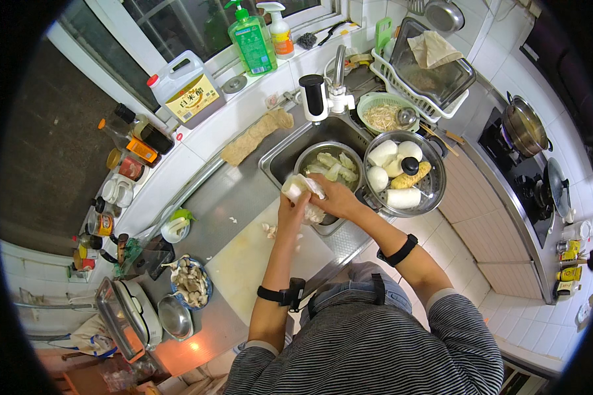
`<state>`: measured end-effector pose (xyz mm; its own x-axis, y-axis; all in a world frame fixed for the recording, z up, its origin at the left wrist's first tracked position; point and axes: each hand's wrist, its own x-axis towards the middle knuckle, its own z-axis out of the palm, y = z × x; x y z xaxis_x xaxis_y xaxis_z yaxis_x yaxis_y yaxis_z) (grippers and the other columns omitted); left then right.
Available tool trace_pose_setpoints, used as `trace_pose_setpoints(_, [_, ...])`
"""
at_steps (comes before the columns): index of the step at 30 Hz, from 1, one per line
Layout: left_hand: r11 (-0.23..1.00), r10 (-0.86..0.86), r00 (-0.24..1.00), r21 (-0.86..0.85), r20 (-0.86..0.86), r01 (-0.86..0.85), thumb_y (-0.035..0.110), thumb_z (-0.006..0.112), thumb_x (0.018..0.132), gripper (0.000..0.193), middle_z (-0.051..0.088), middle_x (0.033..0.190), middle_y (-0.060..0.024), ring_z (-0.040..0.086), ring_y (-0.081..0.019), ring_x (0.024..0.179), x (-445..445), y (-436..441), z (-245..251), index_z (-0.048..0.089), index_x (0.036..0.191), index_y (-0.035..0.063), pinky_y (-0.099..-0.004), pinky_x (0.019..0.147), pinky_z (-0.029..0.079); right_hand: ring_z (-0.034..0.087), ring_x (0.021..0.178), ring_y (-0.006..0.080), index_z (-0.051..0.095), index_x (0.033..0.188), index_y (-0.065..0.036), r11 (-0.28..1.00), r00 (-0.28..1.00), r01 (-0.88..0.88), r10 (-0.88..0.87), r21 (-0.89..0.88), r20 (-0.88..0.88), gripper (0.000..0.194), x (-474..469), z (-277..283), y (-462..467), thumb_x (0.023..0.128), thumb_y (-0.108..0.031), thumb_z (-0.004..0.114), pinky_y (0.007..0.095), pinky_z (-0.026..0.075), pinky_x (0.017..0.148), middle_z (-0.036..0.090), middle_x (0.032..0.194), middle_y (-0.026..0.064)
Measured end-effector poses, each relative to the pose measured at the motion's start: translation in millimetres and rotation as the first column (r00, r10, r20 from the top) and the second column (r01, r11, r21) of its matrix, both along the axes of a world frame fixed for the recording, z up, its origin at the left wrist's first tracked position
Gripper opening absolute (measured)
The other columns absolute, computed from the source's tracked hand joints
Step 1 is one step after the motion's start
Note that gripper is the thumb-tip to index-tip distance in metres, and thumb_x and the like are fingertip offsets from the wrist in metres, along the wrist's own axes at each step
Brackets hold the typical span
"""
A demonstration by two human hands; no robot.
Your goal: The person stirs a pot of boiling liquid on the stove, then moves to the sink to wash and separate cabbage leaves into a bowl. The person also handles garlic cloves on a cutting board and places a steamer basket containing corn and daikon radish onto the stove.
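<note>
Both my left hand [292, 211] and my right hand [335, 196] grip a pale, crumpled leafy vegetable [296, 186], apparently cabbage. They hold it over the near edge of the steel sink [278, 163]; my fingers cover part of it. A metal bowl [304, 152] stands in the sink just beyond my hands, with torn pale-green leaves [333, 165] in it. Below my left forearm lies a whitish cutting board [242, 252]. Small pale scraps [269, 229] are scattered on that board.
To the right, a glass-lidded steamer pot [437, 185] holds corn and white pieces. Behind it are a green colander [363, 106] of sprouts and a faucet [340, 74]. Mushrooms fill a blue-rimmed bowl [208, 291] at left. A pot [524, 123] sits over a lit burner.
</note>
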<state>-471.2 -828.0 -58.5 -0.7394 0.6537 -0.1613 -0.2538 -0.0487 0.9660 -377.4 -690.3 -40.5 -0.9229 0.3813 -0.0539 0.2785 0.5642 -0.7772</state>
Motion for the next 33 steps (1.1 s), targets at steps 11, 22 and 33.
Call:
trace_pose_setpoints(11, [0.964,-0.141,0.957,-0.254,-0.252,0.075,0.061,0.069,0.083,0.077,0.065,0.12,-0.0178,0.064,-0.0291,0.109,-0.4,-8.2,-16.1,0.052,0.132,0.0035,-0.0374,0.09,0.051,0.067,0.081,0.0454,0.037,0.145,-0.012,0.977,0.996,-0.032,0.014,-0.209,-0.085,0.07,17.2,3.7,-4.3,0.088,-0.041,0.066,0.0505,0.054,0.075,0.068,0.099,0.0264])
trace_pose_setpoints(22, [0.824,-0.383,0.769,-0.566,-0.512,0.035,0.06,0.063,0.086,0.068,0.071,0.1,-0.021,0.068,-0.0382,0.094,4.1,-12.8,20.5,0.059,0.124,0.0039,-0.0444,0.082,0.053,0.062,0.098,0.0492,0.037,0.139,-0.01,0.991,0.996,-0.066,0.058,-0.119,-0.071,0.061,29.3,-6.2,-2.4,0.09,-0.035,0.064,0.0534,0.05,0.086,0.065,0.109,0.0283])
trace_pose_setpoints(33, [0.917,-0.36,0.726,-0.368,-0.586,0.158,0.039,0.072,0.086,0.051,0.071,0.098,-0.0197,0.07,-0.0336,0.09,-1.6,-5.5,27.7,0.06,0.119,0.0016,-0.039,0.077,0.055,0.062,0.096,0.0474,0.035,0.14,-0.008,0.978,0.973,-0.203,0.197,-0.045,-0.12,0.06,34.8,14.1,16.9,0.089,-0.023,0.063,0.0497,0.05,0.083,0.064,0.105,0.0291])
